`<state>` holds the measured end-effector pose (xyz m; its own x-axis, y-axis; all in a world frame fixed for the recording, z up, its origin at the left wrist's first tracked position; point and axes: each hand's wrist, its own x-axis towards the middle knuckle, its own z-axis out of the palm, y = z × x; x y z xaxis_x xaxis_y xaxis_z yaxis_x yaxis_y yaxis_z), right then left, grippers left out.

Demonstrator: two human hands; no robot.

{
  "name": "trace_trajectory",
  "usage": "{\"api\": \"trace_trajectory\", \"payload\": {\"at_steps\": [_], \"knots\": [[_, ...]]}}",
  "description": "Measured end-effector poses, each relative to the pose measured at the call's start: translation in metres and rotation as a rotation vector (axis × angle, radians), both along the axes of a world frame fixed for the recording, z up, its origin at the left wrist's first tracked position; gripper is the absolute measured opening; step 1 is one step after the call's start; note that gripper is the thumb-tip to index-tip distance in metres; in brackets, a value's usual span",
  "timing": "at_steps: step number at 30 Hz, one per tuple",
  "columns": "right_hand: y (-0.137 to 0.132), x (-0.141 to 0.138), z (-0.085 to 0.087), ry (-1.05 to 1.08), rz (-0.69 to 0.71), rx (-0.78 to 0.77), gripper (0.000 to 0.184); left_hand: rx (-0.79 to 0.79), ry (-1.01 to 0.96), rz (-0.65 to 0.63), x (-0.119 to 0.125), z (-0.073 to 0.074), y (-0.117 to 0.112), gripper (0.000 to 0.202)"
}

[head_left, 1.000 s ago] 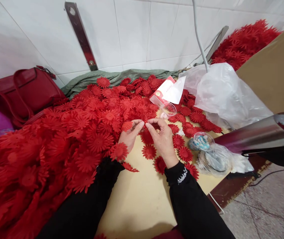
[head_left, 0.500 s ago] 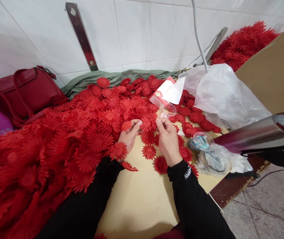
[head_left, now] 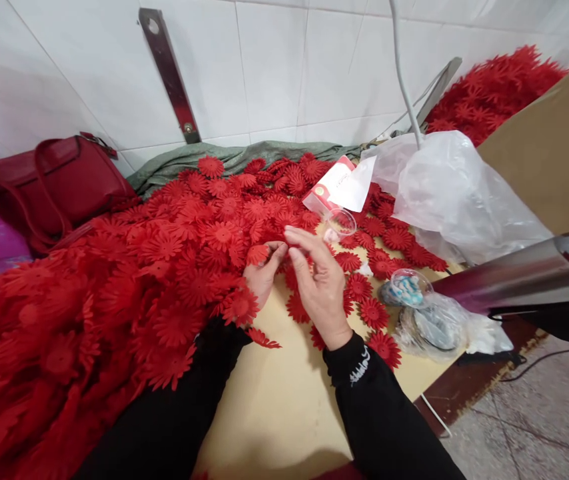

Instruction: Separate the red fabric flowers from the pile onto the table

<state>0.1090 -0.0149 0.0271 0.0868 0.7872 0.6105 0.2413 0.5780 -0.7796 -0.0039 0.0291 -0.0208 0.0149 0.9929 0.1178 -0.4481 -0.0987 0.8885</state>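
Observation:
My left hand is closed in a pinch, thumb against forefinger, on a red flower-shaped petal piece whose outline merges with the red heap behind it. Another red petal piece rests against its knuckles, and one more lies by the wrist. My right hand is open just to the right, its fingers stretched towards the left fingertips and its thumb apart from them. Around both hands spreads a big pile of red petal pieces, each with a small centre hole. Several loose ones lie beside the right hand.
Behind the pile are a red and white box and a clear plastic cup. To the right stand a cup with blue-white contents, a plastic bag and a shiny metal cylinder. A red handbag sits at left.
My right hand has let go of the petal piece between the hands, moved slightly left and straightened its fingers. My left hand stays pinched in nearly the same place. The view has shifted a little.

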Motion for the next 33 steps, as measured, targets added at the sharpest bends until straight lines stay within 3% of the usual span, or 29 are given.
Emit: {"api": "trace_trajectory", "payload": {"at_steps": [3, 6, 11, 19, 24, 27, 33], "knots": [[0.008, 0.009, -0.011, -0.078, -0.234, -0.040, 0.017, -0.028, -0.057, -0.006, 0.001, 0.004, -0.001, 0.032], [0.015, 0.016, -0.021, -0.124, -0.292, -0.115, 0.011, -0.046, -0.073, -0.018, 0.002, 0.005, -0.001, 0.035], [0.017, 0.019, -0.025, -0.116, -0.268, -0.107, 0.011, -0.026, -0.060, -0.027, 0.002, 0.003, -0.002, 0.034], [0.018, 0.020, -0.028, -0.122, -0.305, -0.107, 0.011, -0.047, -0.054, -0.178, 0.001, 0.002, -0.003, 0.041], [0.019, 0.016, -0.028, 0.070, -0.205, -0.200, 0.011, -0.091, -0.062, -0.069, 0.002, -0.001, -0.002, 0.038], [0.019, 0.014, -0.027, 0.211, -0.114, -0.273, 0.020, -0.095, -0.087, -0.063, 0.003, -0.001, -0.002, 0.040], [0.016, 0.012, -0.024, 0.161, -0.121, -0.328, 0.015, -0.088, -0.107, -0.063, 0.005, 0.001, -0.003, 0.041]]}}
